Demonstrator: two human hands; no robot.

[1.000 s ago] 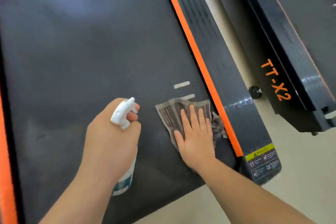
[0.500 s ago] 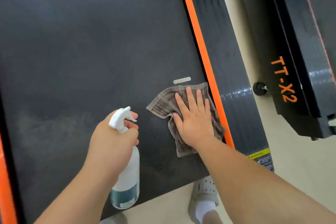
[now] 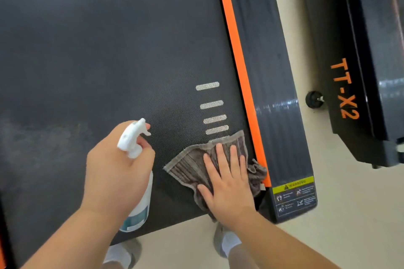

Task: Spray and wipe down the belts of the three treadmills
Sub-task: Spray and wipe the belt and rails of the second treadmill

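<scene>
The left hand [image 3: 118,170] gripped 1 spray bottle [image 3: 141,207], fingers [image 3: 145,148] curled round its neck. The right hand [image 3: 227,183] pressed 1 cloth [image 3: 188,168] onto the belt [image 3: 87,50], its fingers [image 3: 221,157] straight and slightly spread.

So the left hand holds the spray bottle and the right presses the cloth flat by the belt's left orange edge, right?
Wrong side: the head view shows the cloth by the right orange edge. The left hand holds the spray bottle; the right hand presses the cloth flat.

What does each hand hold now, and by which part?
The left hand grips the white plastic spray bottle by its neck, below the trigger. The right hand only presses flat on the brown striped cloth.
</scene>
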